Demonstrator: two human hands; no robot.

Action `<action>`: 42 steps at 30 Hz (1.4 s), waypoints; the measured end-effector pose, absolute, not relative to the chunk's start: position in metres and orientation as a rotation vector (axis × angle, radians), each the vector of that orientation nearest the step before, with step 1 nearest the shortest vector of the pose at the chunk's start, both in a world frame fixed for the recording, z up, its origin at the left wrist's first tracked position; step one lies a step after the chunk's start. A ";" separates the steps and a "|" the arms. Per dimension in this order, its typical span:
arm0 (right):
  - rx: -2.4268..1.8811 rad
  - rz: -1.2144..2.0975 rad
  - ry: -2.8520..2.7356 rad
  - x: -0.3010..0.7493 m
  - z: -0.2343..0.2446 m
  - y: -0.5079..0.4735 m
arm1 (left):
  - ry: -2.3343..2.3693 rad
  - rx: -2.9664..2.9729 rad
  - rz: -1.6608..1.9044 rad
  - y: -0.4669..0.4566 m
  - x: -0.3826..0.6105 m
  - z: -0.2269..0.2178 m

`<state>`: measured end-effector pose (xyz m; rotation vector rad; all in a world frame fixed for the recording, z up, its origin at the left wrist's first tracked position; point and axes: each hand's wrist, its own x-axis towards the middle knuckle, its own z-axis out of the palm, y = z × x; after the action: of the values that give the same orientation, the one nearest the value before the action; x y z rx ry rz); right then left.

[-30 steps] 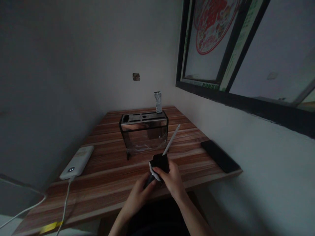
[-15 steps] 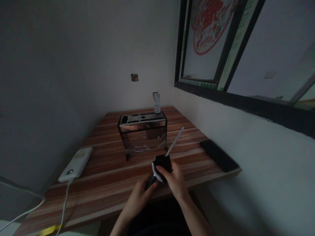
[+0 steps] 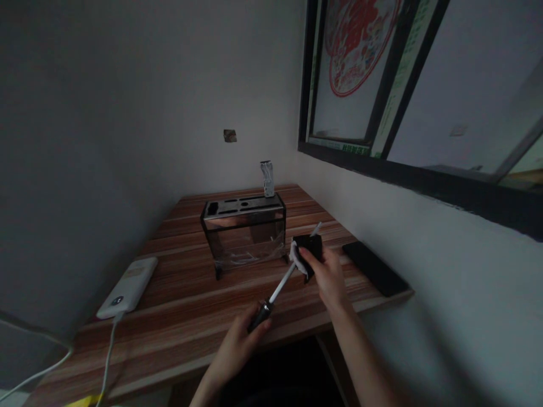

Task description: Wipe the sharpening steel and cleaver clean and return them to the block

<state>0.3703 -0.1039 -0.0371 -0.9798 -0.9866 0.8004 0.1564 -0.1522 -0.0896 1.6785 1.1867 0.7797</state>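
My left hand (image 3: 242,334) is closed around the black handle of a honing rod (image 3: 282,282), whose pale shaft slants up to the right. My right hand (image 3: 324,272) grips a folded black cloth (image 3: 313,245) with a white layer showing on its left side. The cloth wraps the shaft near its far end, and only the tip pokes out beyond it. Behind my hands stands a knife block (image 3: 245,208) with a slotted dark top and see-through sides. A pale, upright piece (image 3: 267,178) rises from its right end; its kind is unclear.
On the left of the wooden table (image 3: 182,316) lies a white power bank (image 3: 128,287) with a cable (image 3: 109,350) plugged in. A black phone (image 3: 376,268) rests by the right wall. Yellow tape (image 3: 87,401) shows at the front left edge.
My right hand and the cloth have slid up the rod, away from the handle towards the tip. More of the shaft now shows between my hands. The left hand stays on the handle.
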 end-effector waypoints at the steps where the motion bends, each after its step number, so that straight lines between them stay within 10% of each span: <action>1: -0.974 0.779 -0.959 0.374 -0.034 -0.101 | 1.174 1.682 0.778 -0.152 0.156 -0.090; 42: -1.039 0.966 -1.092 0.315 -0.062 -0.127 | 1.186 1.623 0.873 -0.147 0.154 -0.103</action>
<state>0.3150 -0.1272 -0.0620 -1.0394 -1.0918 0.9657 0.1539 -0.1472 -0.1027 1.6226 1.1855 0.8733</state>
